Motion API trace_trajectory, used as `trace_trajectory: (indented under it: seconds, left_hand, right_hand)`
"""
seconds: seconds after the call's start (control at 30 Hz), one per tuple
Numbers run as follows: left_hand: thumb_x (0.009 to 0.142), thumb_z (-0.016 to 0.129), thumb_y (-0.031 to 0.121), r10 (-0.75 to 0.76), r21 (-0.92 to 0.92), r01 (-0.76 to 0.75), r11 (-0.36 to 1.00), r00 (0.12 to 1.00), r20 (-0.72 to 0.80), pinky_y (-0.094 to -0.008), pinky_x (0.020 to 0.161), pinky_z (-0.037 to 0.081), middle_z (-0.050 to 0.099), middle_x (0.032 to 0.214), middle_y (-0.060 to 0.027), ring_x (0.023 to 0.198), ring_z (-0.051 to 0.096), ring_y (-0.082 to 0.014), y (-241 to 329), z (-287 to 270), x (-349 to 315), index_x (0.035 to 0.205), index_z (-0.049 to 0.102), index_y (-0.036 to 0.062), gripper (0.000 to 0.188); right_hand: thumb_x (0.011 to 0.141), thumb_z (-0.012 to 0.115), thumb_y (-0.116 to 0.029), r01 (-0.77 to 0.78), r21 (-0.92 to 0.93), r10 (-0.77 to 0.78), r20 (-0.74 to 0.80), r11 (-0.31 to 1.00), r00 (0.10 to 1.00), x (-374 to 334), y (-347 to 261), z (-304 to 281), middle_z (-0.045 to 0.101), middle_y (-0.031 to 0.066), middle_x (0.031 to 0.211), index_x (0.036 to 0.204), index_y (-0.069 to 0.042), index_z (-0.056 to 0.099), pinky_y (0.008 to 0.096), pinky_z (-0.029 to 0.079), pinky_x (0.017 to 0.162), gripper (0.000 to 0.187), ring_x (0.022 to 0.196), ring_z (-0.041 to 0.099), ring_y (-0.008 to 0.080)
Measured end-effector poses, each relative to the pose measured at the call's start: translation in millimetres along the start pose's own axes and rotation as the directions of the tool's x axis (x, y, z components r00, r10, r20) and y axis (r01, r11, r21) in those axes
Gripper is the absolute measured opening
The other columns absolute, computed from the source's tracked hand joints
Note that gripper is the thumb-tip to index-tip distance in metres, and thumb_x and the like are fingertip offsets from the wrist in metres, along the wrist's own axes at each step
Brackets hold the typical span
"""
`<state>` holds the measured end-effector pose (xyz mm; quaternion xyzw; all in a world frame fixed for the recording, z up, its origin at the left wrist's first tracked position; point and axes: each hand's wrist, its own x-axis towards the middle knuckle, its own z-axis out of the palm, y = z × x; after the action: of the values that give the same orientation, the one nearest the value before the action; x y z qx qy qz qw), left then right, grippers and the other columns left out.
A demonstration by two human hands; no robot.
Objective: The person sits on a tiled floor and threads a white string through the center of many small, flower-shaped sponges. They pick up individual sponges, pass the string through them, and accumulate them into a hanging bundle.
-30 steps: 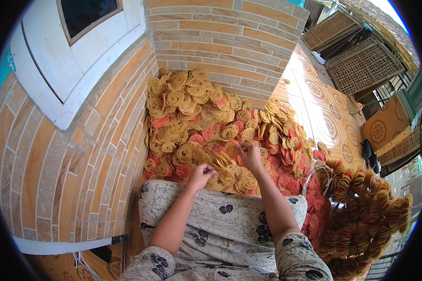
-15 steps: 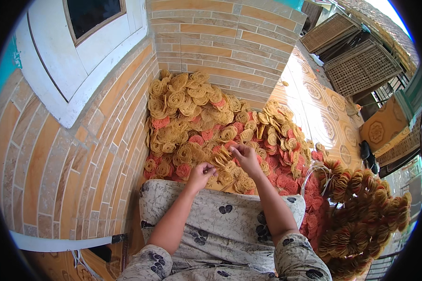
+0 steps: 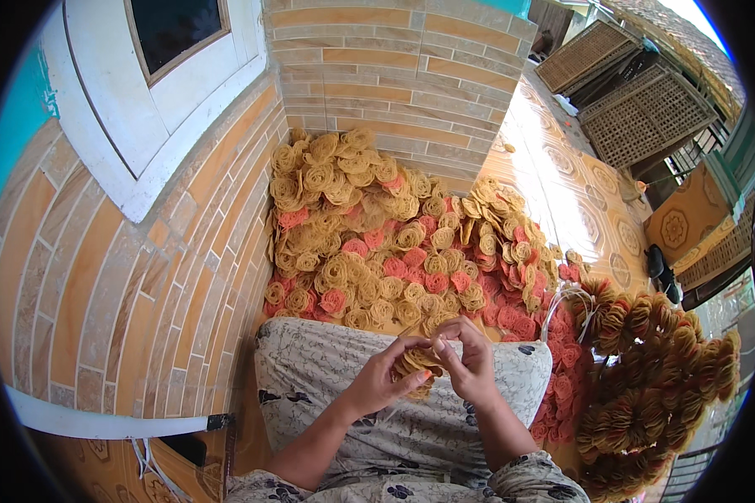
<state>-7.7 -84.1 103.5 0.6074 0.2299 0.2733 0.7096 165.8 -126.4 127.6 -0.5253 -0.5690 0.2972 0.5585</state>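
My left hand is curled around a small bunch of yellow coiled crackers, lacy discs like dried noodle rosettes. The bunch is held above my lap. At its upper right edge my right hand pinches with thumb and forefinger; whatever sits between those fingertips is too small to make out. Just beyond my knees lies a big heap of the same crackers, mostly yellow with pink ones mixed in. More pink crackers spread along my right side.
Thick bundles of strung crackers stand at the right, with loops of white string beside them. A tiled wall closes off the left, below a white door. Woven bamboo racks lean at the far right.
Both hands have drawn back from over the heap to above my lap, bringing the bunch of yellow crackers. My left fingers now wrap the bunch, and my right hand has closed in beside it.
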Motion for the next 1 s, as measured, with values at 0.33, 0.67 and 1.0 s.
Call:
trace_trajectory:
  seconds: [0.33, 0.67, 1.0]
  left_hand:
    - [0.083, 0.072, 0.038, 0.112, 0.448, -0.088, 0.890, 0.993, -0.028, -0.0347, 0.095, 0.045, 0.054, 0.127, -0.0116, 0.118, 0.052, -0.0211, -48.6, -48.7, 147.5, 0.133, 0.042, 0.0078, 0.066]
    - [0.067, 0.082, 0.044, -0.055, 0.696, 0.219, 0.684, 0.967, -0.250, -0.0384, 0.091, 0.049, 0.060, 0.120, -0.0199, 0.109, 0.061, -0.0321, -108.3, -59.8, 167.4, 0.135, 0.038, 0.0036, 0.091]
    - [0.074, 0.082, 0.029, 0.029, 0.264, 0.010, 0.965, 0.989, -0.146, -0.0345, 0.096, 0.044, 0.057, 0.125, -0.0166, 0.113, 0.056, -0.0246, -148.7, -71.0, 164.0, 0.143, 0.025, 0.0099, 0.091]
  right_hand:
    - [0.097, 0.053, -0.012, -0.149, -0.009, 0.141, -0.275, 0.989, 0.951, 95.0, 110.1, -11.4, 0.059, 0.0042, 0.075, 0.092, -0.002, 0.051, 0.0234, 0.043, 0.054, 0.011, 0.062, 0.052, 0.0076]
    - [0.095, 0.054, -0.013, -0.149, -0.267, 0.053, -0.334, 0.952, 0.941, 98.5, 186.4, 3.3, 0.062, 0.0082, 0.072, 0.089, 0.000, 0.054, 0.0292, 0.048, 0.057, 0.014, 0.063, 0.059, 0.0142]
    - [0.098, 0.049, -0.009, -0.272, -0.050, 0.244, -0.310, 0.961, 0.919, 99.7, 182.8, 4.7, 0.062, 0.0076, 0.077, 0.094, -0.001, 0.048, 0.0270, 0.051, 0.062, 0.009, 0.070, 0.063, 0.0142]
